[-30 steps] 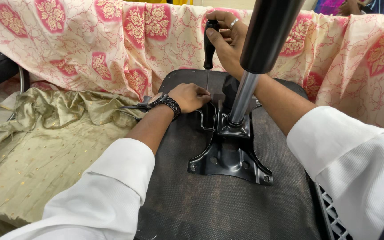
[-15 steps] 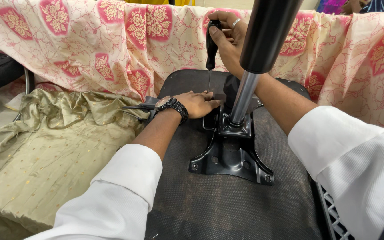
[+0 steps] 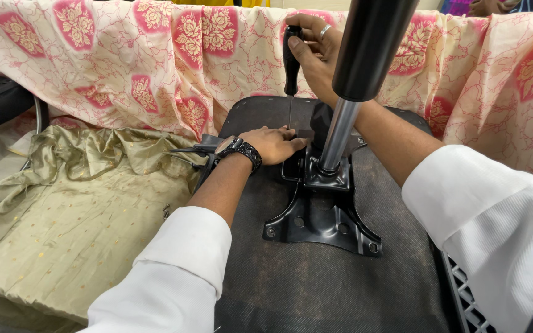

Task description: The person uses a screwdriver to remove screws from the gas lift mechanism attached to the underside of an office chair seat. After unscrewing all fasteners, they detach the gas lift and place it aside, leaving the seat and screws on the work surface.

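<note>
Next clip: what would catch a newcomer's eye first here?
The thick black and silver post rising from the black metal bracket on the dark upturned seat at centre. Behind it, the right hand grips a black-handled screwdriver upright, while the left hand presses beside the bracket. Pink flowered cloth drapes behind; olive cloth lies left.

Both arms in white long sleeves, cuffs pushed up the forearms; right sleeve (image 3: 495, 216) shows fine ribbed weave. Left wrist: black wristwatch (image 3: 239, 148) with linked band. Right hand (image 3: 316, 52): silver ring (image 3: 324, 29) on one finger.
</note>
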